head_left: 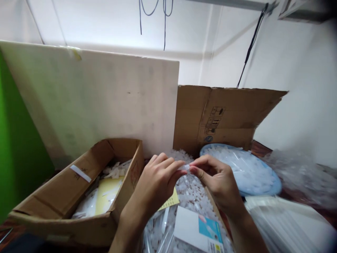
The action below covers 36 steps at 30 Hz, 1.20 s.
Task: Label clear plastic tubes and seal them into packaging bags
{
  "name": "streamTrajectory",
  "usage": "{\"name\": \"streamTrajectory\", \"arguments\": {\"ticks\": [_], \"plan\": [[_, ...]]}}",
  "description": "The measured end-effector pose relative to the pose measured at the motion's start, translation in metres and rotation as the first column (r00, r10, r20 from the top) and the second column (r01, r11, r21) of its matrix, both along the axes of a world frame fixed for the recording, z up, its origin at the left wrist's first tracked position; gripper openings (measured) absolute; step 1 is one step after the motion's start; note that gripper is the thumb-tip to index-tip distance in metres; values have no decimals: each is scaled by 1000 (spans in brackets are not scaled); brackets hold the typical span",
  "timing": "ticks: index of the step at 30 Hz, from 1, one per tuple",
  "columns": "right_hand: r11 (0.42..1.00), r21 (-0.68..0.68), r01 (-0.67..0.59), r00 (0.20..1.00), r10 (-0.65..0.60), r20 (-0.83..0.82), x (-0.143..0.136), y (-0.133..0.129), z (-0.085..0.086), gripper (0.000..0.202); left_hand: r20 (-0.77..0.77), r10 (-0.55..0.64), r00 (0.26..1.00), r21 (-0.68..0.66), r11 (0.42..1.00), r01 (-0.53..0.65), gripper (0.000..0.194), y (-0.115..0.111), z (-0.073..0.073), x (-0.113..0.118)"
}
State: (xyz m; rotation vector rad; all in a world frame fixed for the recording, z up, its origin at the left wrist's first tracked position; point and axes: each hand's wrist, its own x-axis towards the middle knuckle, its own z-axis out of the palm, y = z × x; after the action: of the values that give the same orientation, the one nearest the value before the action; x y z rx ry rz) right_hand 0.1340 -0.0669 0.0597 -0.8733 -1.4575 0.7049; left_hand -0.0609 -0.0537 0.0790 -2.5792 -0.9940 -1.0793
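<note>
My left hand (160,179) and my right hand (216,175) meet at the middle of the view, fingertips pinched close together. Between them is a small clear plastic piece (186,167), too small to make out its kind. Below lies a heap of small translucent white plastic pieces (191,189). On the heap, under my wrists, rest a white and teal printed card or box (196,228), a yellow sheet (171,200) partly behind my left hand, and clear plastic tubes or sleeves (160,228).
An open cardboard box (50,189) with papers and plastic scraps stands at left. A blue round tray (275,182) heaped with white pieces lies at right, near white plastic packets (289,221) and clear bags (297,172). Behind are a white board (113,102) and cardboard sheet (231,112).
</note>
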Motion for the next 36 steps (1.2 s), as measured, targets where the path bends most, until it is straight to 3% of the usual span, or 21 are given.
{"name": "streamTrajectory", "arguments": {"ticks": [6, 11, 15, 21, 26, 30, 33, 36], "plan": [[997, 53, 61, 998, -60, -9, 6, -6, 8, 15, 65, -37, 997, -87, 995, 42, 20, -4, -3, 10], [998, 52, 38, 998, -41, 40, 12, -9, 11, 15, 116, -60, 991, -111, 991, 73, 18, -9, -4, 19], [999, 31, 23, 1000, -22, -15, 12, -9, 10, 20, 127, -89, 988, -92, 991, 101, 23, -10, -4, 22], [994, -58, -97, 992, 91, -89, 12, -3, 6, 29, 97, -10, 995, 33, 999, 7, 30, -12, -7, 25], [984, -106, -146, 982, 132, -135, 14, 3, 2, 28, 148, 29, 989, 39, 999, -35, 27, -9, -12, 27], [998, -59, 6, 1000, -6, 0, 13, -2, 6, 25, 202, 70, 977, 2, 997, -71, 22, -3, -17, 28], [981, 150, 125, 978, -147, 145, 4, -12, 11, 18, 288, 160, 944, -53, 987, -151, 19, 2, -21, 28], [951, 288, -110, 920, -12, 392, -11, -21, 11, 28, 309, 274, 911, -137, 960, -242, 18, 7, -24, 27]]}}
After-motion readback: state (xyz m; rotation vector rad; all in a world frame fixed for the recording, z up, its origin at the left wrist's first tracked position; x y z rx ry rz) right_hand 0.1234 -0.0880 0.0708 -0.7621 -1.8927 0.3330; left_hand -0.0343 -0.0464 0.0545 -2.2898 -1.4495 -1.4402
